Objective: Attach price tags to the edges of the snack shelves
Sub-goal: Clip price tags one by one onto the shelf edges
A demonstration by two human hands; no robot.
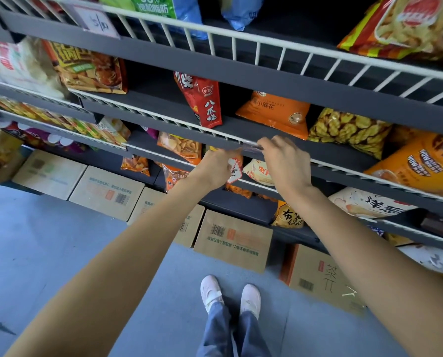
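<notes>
A clear plastic price tag holder lies against the white wire rail at the front edge of the middle snack shelf. My left hand pinches its left end and also holds a small white tag with a red border hanging below. My right hand grips the holder's right end from above, fingers curled over the rail. Another white price tag hangs on the top shelf rail at the upper left.
Snack bags fill the grey shelves: a red bag, an orange bag, yellow chips. Cardboard boxes line the floor under the lowest shelf. My feet in white shoes stand on the grey floor.
</notes>
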